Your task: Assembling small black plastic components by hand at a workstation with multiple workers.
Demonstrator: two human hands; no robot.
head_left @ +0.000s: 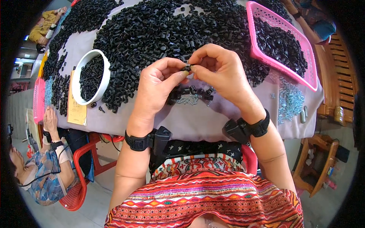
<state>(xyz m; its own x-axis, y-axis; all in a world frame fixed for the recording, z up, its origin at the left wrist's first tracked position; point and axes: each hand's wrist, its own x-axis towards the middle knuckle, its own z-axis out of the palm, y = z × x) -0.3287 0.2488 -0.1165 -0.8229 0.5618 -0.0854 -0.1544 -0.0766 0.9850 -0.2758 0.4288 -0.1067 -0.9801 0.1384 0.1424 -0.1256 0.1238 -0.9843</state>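
Between the fingertips of both hands sits a small black plastic part (188,68), mostly covered by the fingers. My left hand (161,81) pinches it from the left with thumb and forefinger. From the other side my right hand (224,72) pinches it the same way. Just beyond the hands spreads a large heap of black ring-shaped plastic parts (152,38). Under the hands, near the table's front, lie a few more black parts and a small cluster of thin metal springs (186,99).
A white bowl (103,85) of small black pins stands at left on a yellowish booklet (78,114). At right are a pink basket (313,72) of black parts and a pile of springs (289,100). A co-worker (47,163) sits at left beside a red chair (78,159).
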